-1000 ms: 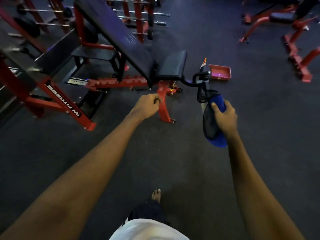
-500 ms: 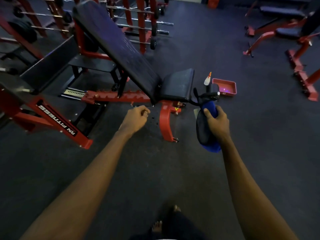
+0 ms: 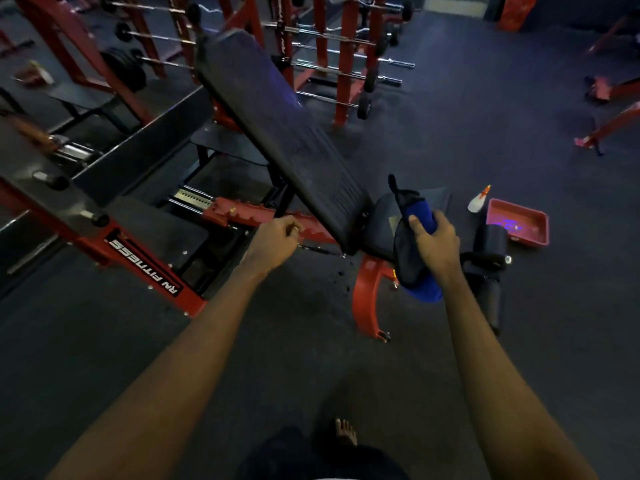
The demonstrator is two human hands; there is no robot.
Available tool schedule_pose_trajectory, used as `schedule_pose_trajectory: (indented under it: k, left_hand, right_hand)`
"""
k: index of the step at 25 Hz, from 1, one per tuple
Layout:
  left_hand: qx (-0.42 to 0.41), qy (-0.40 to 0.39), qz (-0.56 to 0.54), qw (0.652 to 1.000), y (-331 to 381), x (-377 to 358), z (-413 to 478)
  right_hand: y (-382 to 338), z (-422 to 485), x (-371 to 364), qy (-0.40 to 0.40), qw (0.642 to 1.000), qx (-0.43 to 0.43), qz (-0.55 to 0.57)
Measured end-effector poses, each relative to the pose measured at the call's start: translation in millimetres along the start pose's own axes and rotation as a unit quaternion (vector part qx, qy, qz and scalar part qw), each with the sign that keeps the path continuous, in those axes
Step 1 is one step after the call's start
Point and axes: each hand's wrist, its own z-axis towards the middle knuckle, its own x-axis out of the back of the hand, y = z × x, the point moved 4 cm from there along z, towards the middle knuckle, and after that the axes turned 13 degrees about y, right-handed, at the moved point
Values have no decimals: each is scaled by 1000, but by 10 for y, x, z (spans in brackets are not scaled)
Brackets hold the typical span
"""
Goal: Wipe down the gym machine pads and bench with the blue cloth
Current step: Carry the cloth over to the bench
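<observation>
A red-framed incline bench stands ahead, its long black back pad point(image 3: 277, 133) sloping down to a small black seat pad point(image 3: 382, 220). My right hand point(image 3: 434, 239) grips a bunched blue cloth point(image 3: 420, 292) with a dark part in front of the seat pad. My left hand point(image 3: 275, 239) hovers with curled fingers by the toothed red adjuster rail point(image 3: 242, 213), holding nothing that I can see. Black leg roller pads point(image 3: 490, 244) sit right of my right hand.
A red tray point(image 3: 519, 233) and a white spray bottle point(image 3: 478, 200) lie on the dark floor at right. A barbell rack point(image 3: 346, 57) stands behind the bench. A red frame marked "RN FITNESS" point(image 3: 145, 268) lies at left. My bare foot point(image 3: 346, 433) shows below.
I have stepped closer to the bench, which now fills more of the view. My right hand has carried the cloth up in front of the seat pad. My left hand stays curled.
</observation>
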Motion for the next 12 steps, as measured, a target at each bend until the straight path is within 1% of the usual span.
schedule_pose_trajectory:
  k: [3, 6, 12]
  left_hand:
    - [8, 17, 6, 1000, -187, 50, 592]
    - [-1, 16, 11, 1000, -359, 102, 1187]
    - [8, 35, 13, 999, -663, 389, 2634]
  right_hand:
    - [-263, 474, -497, -19, 1000, 8, -1]
    - [-481, 855, -985, -31, 999, 22, -1]
    - [-924, 1603, -2030, -39, 999, 9, -2]
